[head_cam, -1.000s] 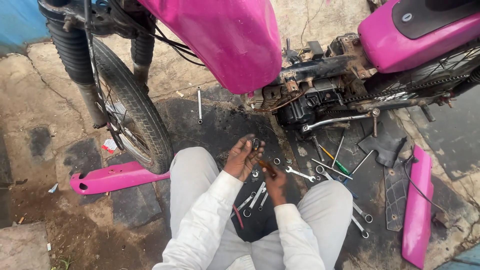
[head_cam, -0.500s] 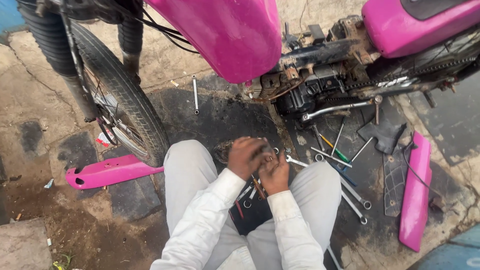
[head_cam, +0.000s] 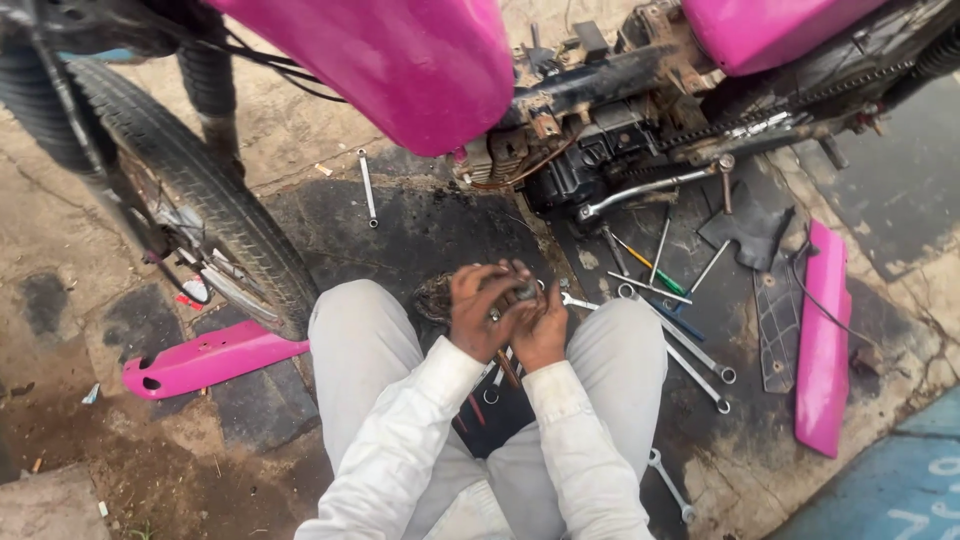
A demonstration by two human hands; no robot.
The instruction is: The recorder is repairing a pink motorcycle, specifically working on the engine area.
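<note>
A small dark greasy metal part (head_cam: pixel 522 293) sits pinched between both hands above the knees, close for inspection: left hand (head_cam: pixel 483 312) fingers curled around it, right hand (head_cam: pixel 543 325) cupping. Silver steel spanners (head_cam: pixel 690 350) lie within reach.

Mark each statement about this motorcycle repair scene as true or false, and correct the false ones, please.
1. Both hands, the left hand and the right hand, are together over a small metal part. True.
2. The fuel tank is blue. False: it is pink.
3. A loose pink panel lies on the ground beside the front tyre. True.
4. The ground by the engine holds no tools. False: several wrenches and a green-handled screwdriver lie there.
5. The person wears dark sleeves. False: the sleeves are white.
</note>
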